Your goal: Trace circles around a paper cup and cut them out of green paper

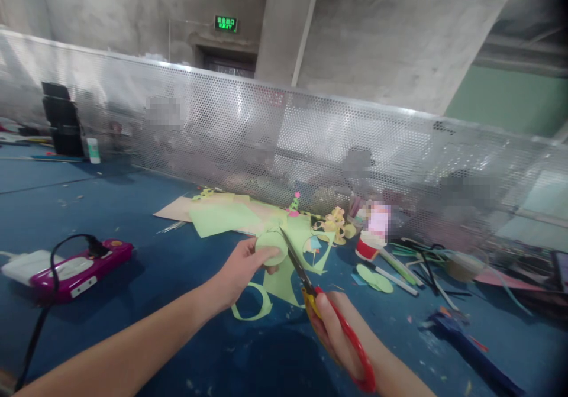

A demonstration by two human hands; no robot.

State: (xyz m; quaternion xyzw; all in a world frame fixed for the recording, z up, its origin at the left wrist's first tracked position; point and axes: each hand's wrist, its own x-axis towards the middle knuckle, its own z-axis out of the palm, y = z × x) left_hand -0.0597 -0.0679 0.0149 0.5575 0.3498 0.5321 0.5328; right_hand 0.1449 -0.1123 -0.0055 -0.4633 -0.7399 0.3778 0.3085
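**Scissors at the green paper, above the blue worktop**

We see the left hand reach in from the lower left on a bare forearm, raised off the worktop, its fingers and thumb pinched on a round piece of light green paper. A curled strip of the same paper hangs down below that hand to the worktop surface. The right hand comes up from the bottom edge, fingers closed through the red and yellow handles of a pair of scissors. The blades point up and away, narrowly parted as far as we can tell, with the tips touching the right side of the green piece. So the paper sits between the two hands, held by the left, just beyond the right.

Near the far edge, by the perforated metal screen, a red and white cup stands upright; what is in it is blurred and we cannot tell. More green sheets lie behind the hands, and two small green discs lie to the right. Toward the left edge rests a magenta device with a black cable.
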